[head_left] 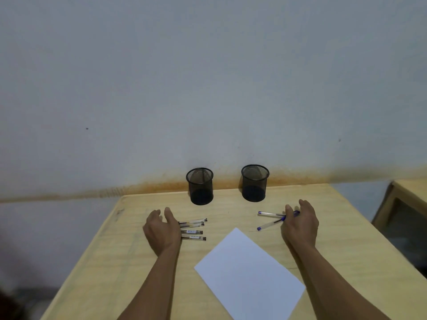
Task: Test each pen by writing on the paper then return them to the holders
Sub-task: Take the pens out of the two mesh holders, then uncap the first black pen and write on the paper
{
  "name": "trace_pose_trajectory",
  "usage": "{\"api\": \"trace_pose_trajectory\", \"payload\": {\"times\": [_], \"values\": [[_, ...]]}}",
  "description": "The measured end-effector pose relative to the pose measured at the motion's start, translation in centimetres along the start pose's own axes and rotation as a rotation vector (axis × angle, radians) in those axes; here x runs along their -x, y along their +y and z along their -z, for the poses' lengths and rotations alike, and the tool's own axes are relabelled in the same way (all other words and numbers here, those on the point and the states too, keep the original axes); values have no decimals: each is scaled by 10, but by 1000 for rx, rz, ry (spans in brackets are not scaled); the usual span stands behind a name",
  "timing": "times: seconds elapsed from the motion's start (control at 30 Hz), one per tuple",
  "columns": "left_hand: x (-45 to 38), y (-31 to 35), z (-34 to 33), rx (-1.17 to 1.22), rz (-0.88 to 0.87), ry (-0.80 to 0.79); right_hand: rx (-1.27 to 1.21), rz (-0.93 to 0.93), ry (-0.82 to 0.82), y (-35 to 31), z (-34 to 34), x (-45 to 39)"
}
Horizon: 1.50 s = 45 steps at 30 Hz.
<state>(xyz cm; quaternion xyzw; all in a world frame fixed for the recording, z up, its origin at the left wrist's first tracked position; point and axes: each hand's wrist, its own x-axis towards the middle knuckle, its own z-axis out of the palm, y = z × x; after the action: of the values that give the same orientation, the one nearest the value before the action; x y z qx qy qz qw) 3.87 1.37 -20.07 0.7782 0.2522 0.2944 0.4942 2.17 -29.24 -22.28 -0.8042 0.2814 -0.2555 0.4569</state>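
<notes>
Two black mesh pen holders stand near the wall, the left holder (200,186) and the right holder (254,183); both look empty. Several clear pens with black caps (193,228) lie side by side on the table. My left hand (161,229) rests over their left ends with its fingers straight. A few clear pens with blue caps (269,220) lie to the right. My right hand (300,224) lies flat over their right ends, fingers stretched forward. A blank white sheet of paper (249,273) lies at an angle between my forearms.
The light wooden table (111,262) ends against a grey wall with an orange stain along its base. A second wooden piece of furniture (407,190) stands off to the right, past a gap. The table's left edge slants down toward me.
</notes>
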Motion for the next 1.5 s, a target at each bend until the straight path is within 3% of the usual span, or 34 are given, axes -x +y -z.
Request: {"api": "trace_pose_trajectory", "payload": {"times": [0.27,0.4,0.47,0.63,0.77,1.07,1.5], "values": [[-1,-11,13,-91,-73,1,72,56,-17,-6,3,13],[0,-19,43,-166,-164,-90,-80,173,-27,-37,10,42],[1,-29,59,-258,-237,-139,-130,311,-109,-59,8,61],[5,-61,83,-612,-307,-300,65,614,-425,-97,-32,105],[6,-64,83,-695,-272,-342,244,636,-615,-123,-73,117],[6,-58,81,-737,-245,-350,546,650,-756,-136,-123,95],[6,-57,80,-734,-237,-348,549,760,-621,-131,-129,84]]}}
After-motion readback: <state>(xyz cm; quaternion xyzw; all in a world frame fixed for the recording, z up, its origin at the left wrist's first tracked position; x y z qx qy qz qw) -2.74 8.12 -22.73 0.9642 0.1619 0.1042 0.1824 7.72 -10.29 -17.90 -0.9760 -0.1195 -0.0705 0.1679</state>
